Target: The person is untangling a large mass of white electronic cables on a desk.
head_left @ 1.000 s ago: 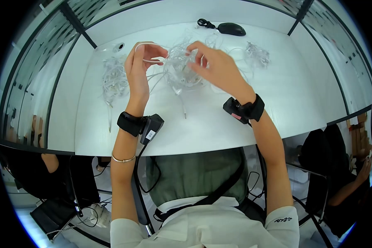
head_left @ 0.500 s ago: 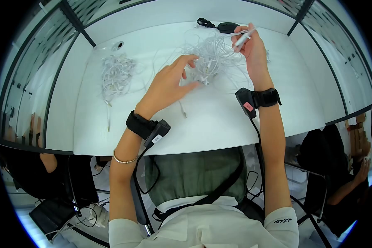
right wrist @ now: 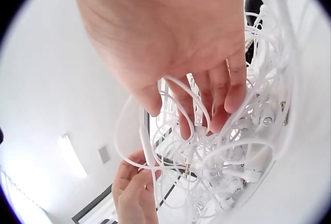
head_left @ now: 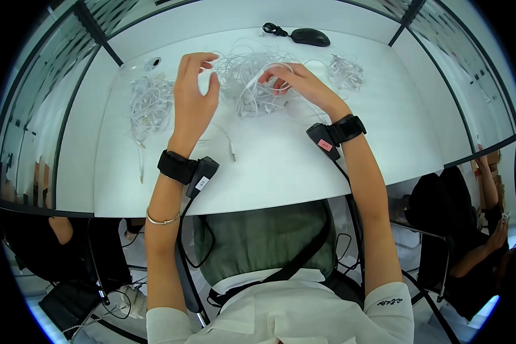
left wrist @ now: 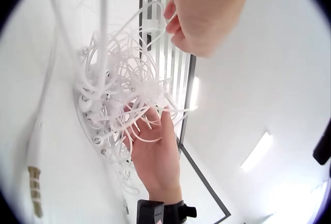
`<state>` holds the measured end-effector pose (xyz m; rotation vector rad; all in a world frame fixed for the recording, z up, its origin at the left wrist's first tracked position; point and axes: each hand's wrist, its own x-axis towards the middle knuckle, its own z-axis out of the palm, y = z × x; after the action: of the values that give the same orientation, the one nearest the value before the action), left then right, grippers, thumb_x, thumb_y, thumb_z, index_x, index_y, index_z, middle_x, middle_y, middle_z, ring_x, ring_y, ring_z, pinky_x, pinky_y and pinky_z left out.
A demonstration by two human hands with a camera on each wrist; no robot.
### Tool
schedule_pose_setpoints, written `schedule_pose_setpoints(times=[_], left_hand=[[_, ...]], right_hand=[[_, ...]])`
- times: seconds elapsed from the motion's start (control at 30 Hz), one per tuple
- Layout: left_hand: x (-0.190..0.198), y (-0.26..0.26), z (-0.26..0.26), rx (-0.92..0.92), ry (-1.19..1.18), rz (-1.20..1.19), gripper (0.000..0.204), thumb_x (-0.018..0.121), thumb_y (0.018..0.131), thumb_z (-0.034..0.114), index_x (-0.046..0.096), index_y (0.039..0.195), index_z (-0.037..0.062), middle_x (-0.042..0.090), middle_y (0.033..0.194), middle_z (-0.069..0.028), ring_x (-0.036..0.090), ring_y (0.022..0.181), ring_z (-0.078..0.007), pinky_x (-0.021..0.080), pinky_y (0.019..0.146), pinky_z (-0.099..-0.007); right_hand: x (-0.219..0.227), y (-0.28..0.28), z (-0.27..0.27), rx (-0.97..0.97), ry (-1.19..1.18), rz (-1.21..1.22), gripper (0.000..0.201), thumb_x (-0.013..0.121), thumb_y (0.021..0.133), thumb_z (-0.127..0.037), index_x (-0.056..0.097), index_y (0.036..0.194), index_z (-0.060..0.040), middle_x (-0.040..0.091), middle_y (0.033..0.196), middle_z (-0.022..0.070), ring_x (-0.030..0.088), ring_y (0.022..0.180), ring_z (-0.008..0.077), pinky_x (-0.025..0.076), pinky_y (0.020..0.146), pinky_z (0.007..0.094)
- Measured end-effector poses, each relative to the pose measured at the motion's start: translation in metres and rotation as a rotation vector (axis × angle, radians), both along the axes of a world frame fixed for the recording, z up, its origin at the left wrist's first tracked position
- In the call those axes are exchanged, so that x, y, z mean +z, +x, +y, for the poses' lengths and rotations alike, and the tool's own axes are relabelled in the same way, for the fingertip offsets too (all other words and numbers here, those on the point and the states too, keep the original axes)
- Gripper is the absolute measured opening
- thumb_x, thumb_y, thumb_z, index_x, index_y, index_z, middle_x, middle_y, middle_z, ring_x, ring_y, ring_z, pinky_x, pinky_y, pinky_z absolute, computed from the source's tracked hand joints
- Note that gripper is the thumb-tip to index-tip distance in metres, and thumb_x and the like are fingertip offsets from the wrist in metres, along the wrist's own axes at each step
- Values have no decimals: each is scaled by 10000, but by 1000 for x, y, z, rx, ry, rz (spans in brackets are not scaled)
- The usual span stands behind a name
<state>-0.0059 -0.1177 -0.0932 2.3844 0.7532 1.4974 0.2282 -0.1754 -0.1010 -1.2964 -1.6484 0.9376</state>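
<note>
A tangled heap of white wired earphones [head_left: 247, 77] lies in the middle of the white table, with earbuds and metal plugs showing in the wrist views. My left hand [head_left: 195, 94] is raised at the heap's left side, its thumb and fingers spread apart in a curve. On the right, my right hand [head_left: 309, 86] reaches into the heap with loosely bent fingers; a white cord loop crosses its fingers [right wrist: 186, 115]. One cord with a gold-coloured plug [left wrist: 34, 193] trails toward the table's front. An in-line control [right wrist: 147, 149] overlaps the left hand in the right wrist view.
A second pile of white earphones [head_left: 152, 103] lies to the left, near a clear roll [head_left: 153, 64]. A smaller white bundle [head_left: 347, 73] sits to the right. A black mouse [head_left: 311, 37] rests at the back. Partitions [head_left: 458, 103] enclose the table, with other people seated beyond both sides.
My right hand swung out right holding a white piece, then came back left over the heap without it. The left hand went into the heap, then drew back left and up.
</note>
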Motion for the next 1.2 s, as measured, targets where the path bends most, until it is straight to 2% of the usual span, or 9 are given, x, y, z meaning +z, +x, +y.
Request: schedule_pose_setpoints(times=[0.2,0.27,0.47,0.73,0.83,0.93,0.97,1.07,1.2], left_hand=[[-11,20,-21,-389,-379,93,550,671,811,86,447,1313,90,568,1124,-90,566,1025,-189,438,879,-327],[-15,21,-22,-331,-299,205,697,704,792,127,362,1399,127,564,1112,-111,556,1001,-218,428,894,-335],[-9,15,-13,0,-4,220,667,691,752,28,430,1355,140,560,995,-87,542,838,-220,429,808,-336],[6,8,-15,87,18,-223,91,643,832,65,614,917,50,452,817,-36,413,715,-144,340,670,-259],[9,4,-12,92,-70,-291,245,583,917,209,536,776,14,366,730,-20,310,664,-129,277,622,-259],[-2,-2,2,-61,-499,-459,438,470,972,318,419,663,11,299,649,-6,281,623,-121,238,598,-263],[-5,-5,9,-59,-530,-406,491,374,989,370,282,614,67,226,609,17,238,597,-111,202,584,-274],[-13,-2,18,-70,-847,-661,461,358,983,361,231,619,109,221,614,20,219,599,-109,197,581,-288],[-12,-12,21,-321,-877,-577,446,364,971,347,212,609,135,244,626,15,238,611,-109,219,610,-270]], right_hand=[[11,-5,-4,-92,204,348,469,347,977,-381,644,971,-18,682,936,91,624,708,163,478,716,284],[21,-6,-10,-117,294,373,539,248,997,-400,614,996,-5,680,894,147,606,686,174,482,704,315],[26,4,-12,-224,390,503,452,334,1000,-353,605,903,-4,681,857,161,583,608,160,453,630,280],[34,1,-17,-216,512,442,318,401,955,-225,587,1108,-17,644,1108,138,623,971,204,465,777,295],[34,0,-18,-117,403,281,385,445,923,-206,518,1279,-78,614,1196,104,595,1042,205,453,835,320],[35,-16,-20,-144,399,252,491,472,921,-244,421,1390,-108,574,1265,93,564,1098,204,421,902,335],[33,-13,-18,-129,371,280,585,485,928,-295,317,1460,-118,546,1305,84,546,1105,190,383,960,333],[9,-5,-4,-183,262,167,608,564,909,-344,356,1443,-142,552,1284,89,550,1088,185,429,917,326],[-1,-8,-6,-31,65,-90,500,599,888,-407,547,1278,-99,605,1143,100,559,977,175,460,849,317]])
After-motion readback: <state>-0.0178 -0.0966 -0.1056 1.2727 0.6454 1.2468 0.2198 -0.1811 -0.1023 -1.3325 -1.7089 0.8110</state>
